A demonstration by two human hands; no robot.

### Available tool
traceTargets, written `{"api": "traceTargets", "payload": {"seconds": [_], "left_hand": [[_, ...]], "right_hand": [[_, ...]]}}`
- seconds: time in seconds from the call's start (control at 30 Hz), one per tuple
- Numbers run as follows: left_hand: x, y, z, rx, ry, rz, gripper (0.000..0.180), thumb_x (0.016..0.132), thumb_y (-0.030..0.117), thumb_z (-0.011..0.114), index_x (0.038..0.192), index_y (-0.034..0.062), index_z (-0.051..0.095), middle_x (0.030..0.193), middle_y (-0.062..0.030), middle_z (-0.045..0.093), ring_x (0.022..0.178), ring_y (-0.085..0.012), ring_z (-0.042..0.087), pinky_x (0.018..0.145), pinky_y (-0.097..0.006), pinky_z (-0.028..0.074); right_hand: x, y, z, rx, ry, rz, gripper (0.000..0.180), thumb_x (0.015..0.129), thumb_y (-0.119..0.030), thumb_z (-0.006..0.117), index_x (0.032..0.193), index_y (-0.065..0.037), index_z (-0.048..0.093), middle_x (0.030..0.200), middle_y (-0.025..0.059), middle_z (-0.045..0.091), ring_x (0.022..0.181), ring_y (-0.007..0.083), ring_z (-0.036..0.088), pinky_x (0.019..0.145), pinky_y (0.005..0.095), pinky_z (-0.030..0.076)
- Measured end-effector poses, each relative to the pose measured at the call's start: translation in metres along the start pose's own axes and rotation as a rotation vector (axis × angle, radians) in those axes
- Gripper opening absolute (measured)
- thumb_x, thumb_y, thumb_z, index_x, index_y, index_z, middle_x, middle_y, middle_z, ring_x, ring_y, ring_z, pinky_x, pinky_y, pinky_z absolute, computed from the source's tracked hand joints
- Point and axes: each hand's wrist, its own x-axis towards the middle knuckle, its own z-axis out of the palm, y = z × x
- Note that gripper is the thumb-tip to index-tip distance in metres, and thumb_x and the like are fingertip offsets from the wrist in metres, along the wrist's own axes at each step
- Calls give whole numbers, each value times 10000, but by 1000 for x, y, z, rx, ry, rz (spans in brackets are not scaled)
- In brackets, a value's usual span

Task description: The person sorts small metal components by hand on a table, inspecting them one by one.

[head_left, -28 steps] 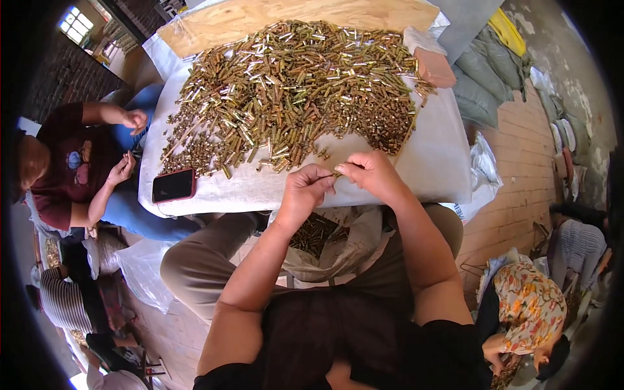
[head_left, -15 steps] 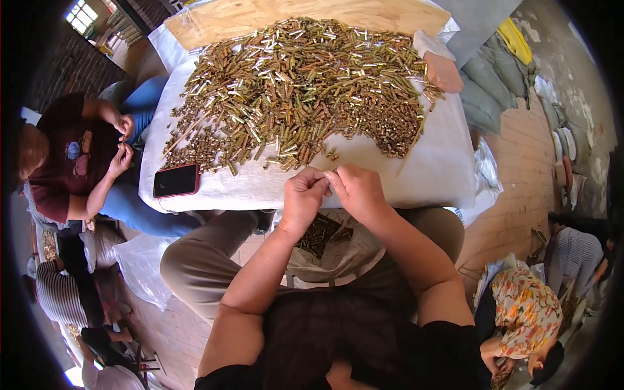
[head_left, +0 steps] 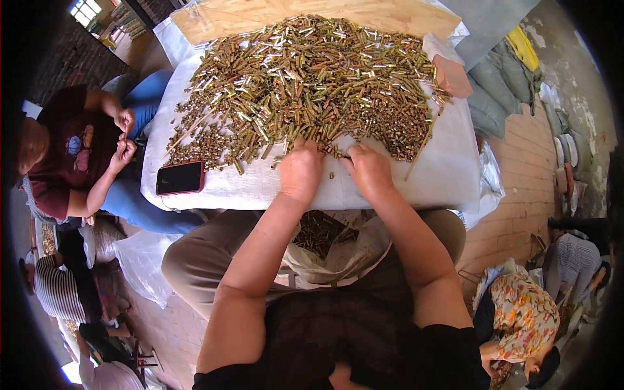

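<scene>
Glossy brass-coloured metal pieces point(head_left: 305, 84) on matt white cloth point(head_left: 442, 175), rough plywood board point(head_left: 260, 16) behind.

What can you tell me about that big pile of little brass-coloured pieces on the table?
The pile of metal pieces is a broad, loose heap of short, shiny, brass-coloured tubes and rods lying in all directions. It covers most of the white-covered table, thinning toward the near edge. The left hand and right hand rest on its near rim.

Left hand point(head_left: 300, 170) and right hand point(head_left: 369, 170) reach forward side by side, fingers curled down.
</scene>
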Motion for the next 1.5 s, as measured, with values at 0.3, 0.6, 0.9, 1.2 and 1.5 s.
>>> {"api": "traceTargets", "payload": {"seconds": [0.3, 0.6, 0.9, 1.2, 1.5], "left_hand": [[-15, -5, 7, -805, 91, -111, 131, 772, 33, 648, 901, 8, 641, 793, -60, 608, 643, -170, 577, 608, -278, 466], [-39, 32, -13, -1137, -291, -198, 60, 857, 11, 586, 916, 18, 590, 745, 2, 571, 621, -57, 480, 557, -196, 398], [-36, 40, -20, -1530, -222, -400, 54, 838, 36, 618, 893, 35, 617, 681, 32, 546, 484, -23, 376, 423, -179, 267], [-42, 33, -17, -1434, -364, -289, 36, 876, 91, 585, 895, 64, 599, 661, 22, 543, 445, -26, 355, 391, -192, 249], [-50, 36, -19, -1089, -283, -144, 100, 874, 98, 596, 901, 5, 624, 690, 25, 540, 612, -38, 442, 529, -188, 365]], "right_hand": [[0, 18, -2, 291, 137, 108, 212, 763, -165, 661, 857, 10, 586, 770, 141, 604, 679, 265, 609, 598, 370, 484], [-15, 0, -41, 1294, -178, 456, 152, 885, -147, 580, 885, 2, 607, 702, 22, 601, 569, 68, 550, 440, 209, 436], [-23, 7, -44, 1275, -331, 401, 155, 864, -144, 606, 891, 8, 614, 699, 25, 598, 594, 71, 563, 448, 206, 446], [-17, 6, -53, 1257, -204, 421, 151, 875, -161, 594, 835, -16, 614, 703, 23, 605, 573, 67, 552, 461, 198, 440], [-18, -1, -49, 1247, -252, 366, 189, 862, -191, 623, 796, -13, 614, 615, 0, 562, 502, 37, 488, 422, 181, 374]]}}
